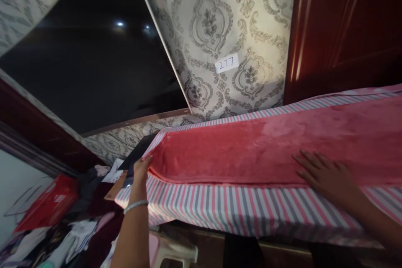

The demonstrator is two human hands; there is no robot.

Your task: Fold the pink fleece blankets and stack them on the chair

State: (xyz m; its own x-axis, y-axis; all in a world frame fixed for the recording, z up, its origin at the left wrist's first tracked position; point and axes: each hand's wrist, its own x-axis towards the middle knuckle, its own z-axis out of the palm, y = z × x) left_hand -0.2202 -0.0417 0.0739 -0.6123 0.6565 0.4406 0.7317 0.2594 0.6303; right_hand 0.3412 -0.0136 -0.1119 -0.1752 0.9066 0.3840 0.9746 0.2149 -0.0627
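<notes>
Head view: left hand [142,171] pinches the red cloth [220,150], right hand [325,176] lies spread on it.

"What's against the grey-and-cream patterned wallpaper [210,25]?"

"A large black flat television [100,63], and near it a small white paper slip [227,63] handwritten 277."

"Beyond the slip?"

"Glossy dark-red wooden panelling [348,25]."

"Lower down?"

"A red bag [52,203] beside heaped mixed clothes [78,234]; a pale plastic stool [179,250]."
</notes>
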